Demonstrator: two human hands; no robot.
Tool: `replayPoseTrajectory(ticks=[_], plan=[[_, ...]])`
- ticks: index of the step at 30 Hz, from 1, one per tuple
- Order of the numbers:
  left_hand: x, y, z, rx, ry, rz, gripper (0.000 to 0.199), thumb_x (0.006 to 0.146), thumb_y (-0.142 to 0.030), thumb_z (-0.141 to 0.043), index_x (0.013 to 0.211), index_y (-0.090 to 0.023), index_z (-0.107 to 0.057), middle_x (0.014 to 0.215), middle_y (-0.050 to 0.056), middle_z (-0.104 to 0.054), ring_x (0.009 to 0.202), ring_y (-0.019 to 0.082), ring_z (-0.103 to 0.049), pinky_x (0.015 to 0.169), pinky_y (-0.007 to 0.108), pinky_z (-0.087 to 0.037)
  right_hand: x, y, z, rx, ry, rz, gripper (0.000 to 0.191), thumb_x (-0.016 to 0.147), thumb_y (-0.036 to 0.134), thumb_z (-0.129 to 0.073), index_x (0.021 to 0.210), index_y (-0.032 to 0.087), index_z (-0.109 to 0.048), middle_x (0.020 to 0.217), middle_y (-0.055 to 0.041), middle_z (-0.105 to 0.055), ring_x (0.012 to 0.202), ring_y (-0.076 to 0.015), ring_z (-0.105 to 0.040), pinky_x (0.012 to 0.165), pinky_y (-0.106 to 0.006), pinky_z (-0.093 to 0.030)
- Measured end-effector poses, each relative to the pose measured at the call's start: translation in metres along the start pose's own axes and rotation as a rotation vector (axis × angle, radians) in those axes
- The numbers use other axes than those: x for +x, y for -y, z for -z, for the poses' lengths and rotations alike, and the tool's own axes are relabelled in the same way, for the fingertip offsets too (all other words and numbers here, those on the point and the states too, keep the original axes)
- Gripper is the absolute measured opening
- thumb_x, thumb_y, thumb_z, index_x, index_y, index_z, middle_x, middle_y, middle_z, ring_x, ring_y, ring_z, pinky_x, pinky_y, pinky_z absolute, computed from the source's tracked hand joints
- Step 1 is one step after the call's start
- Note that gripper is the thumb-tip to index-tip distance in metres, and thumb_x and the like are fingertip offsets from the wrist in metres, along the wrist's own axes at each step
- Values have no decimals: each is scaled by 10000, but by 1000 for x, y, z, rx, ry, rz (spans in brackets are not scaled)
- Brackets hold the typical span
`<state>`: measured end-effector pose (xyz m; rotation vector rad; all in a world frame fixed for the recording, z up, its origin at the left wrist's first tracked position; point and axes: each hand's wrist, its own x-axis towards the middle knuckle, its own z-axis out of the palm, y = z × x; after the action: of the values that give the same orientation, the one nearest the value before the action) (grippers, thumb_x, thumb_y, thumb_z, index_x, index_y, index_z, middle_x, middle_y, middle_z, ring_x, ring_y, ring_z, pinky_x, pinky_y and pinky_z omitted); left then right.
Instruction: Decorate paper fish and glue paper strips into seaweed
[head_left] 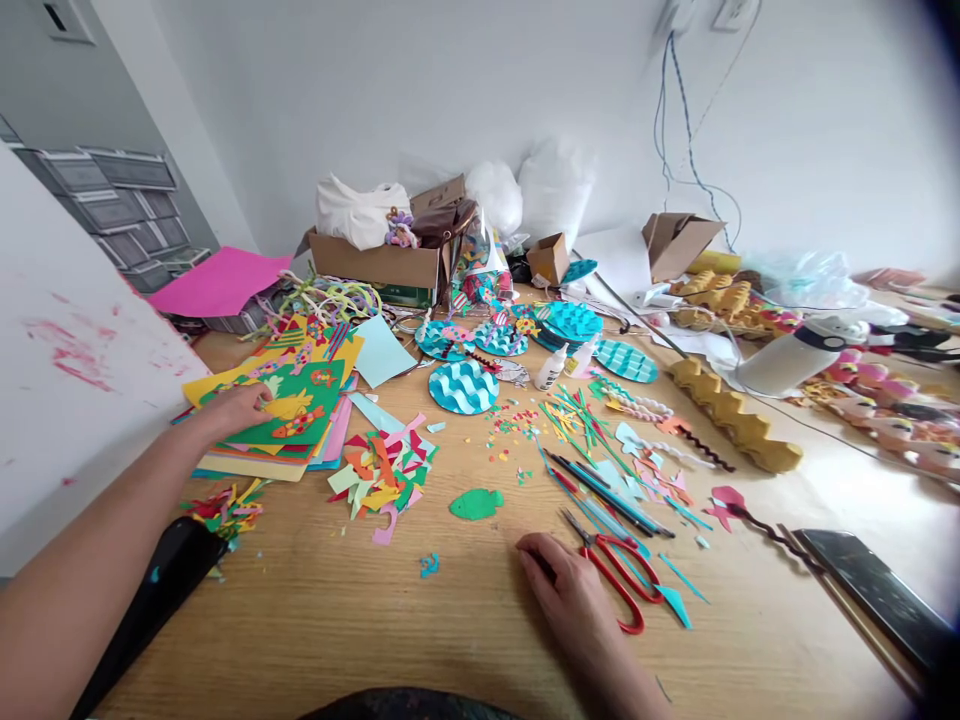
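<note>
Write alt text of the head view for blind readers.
A person's left hand is at a stack of colored paper topped with fish cutouts; the right hand rests on a wooden table beside red-handled scissors, near a green paper fish.

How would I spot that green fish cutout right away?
On the wooden table, find the right hand beside the red-handled scissors. Just beyond it, slightly left, lies the green fish cutout, alone on bare wood, unlike the orange fish on the green sheet.
</note>
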<state>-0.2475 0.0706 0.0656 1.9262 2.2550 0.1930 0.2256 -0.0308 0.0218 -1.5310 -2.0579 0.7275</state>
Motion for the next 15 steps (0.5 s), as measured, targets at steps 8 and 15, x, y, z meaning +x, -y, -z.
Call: replayPoseTrajectory(ticks=[8,15], plan=[[1,1,2,-80,19,15,116,636,-271,-545,658,-166,-503,537,-100,-477,575,94,-436,542,175,-277,1,-2,-4,-15,-4,3,236,825,257,-380,773,203,-603,757,-56,-659,694,-168,-612,630,-260,-449],[0,2,0,-228,-47,9,145,582,-255,-572,606,-172,-455,452,-120,-426,501,78,-382,497,172,-251,0,-4,-5,-13,-4,-1,230,829,249,-380,785,202,-601,772,-52,-660,711,-164,-613,642,-255,-449]])
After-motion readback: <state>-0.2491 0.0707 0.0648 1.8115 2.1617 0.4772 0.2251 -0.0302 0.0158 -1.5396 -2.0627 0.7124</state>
